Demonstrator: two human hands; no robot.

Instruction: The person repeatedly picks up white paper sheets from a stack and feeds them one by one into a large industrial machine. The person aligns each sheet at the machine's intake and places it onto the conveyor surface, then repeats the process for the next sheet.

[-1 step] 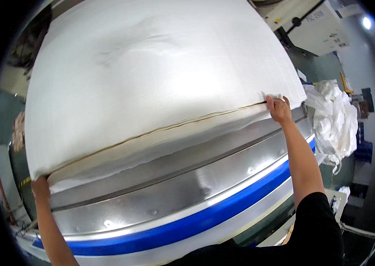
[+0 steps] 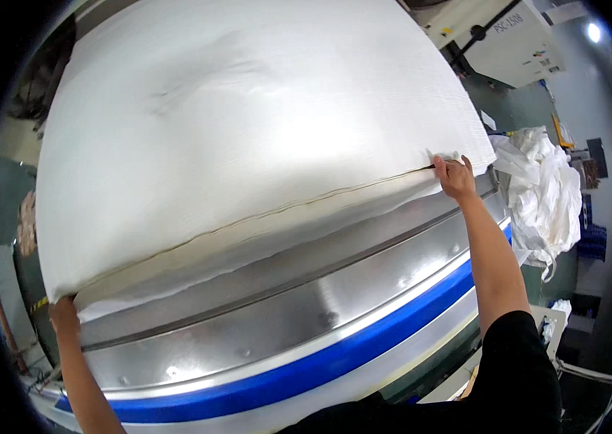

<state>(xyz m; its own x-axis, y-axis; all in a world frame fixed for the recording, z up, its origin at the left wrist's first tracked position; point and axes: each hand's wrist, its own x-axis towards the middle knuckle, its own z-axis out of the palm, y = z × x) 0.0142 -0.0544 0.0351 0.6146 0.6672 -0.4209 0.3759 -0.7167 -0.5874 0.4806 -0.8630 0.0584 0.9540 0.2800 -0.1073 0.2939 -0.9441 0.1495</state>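
That big white sheet [image 2: 262, 137] lies flat across the feed table, near edge along the steel rail [image 2: 299, 318]. You've got both corners: right hand [image 2: 455, 178] closed, pinching one; left hand [image 2: 64, 317] gripping the other, fingers hidden. Uneven pull probably skews the hem; a slipped corner would likely fold under by the blue strip [image 2: 335, 362].

A heap of white cloth [image 2: 548, 195] lies beside a cream-coloured cabinet [image 2: 498, 32].
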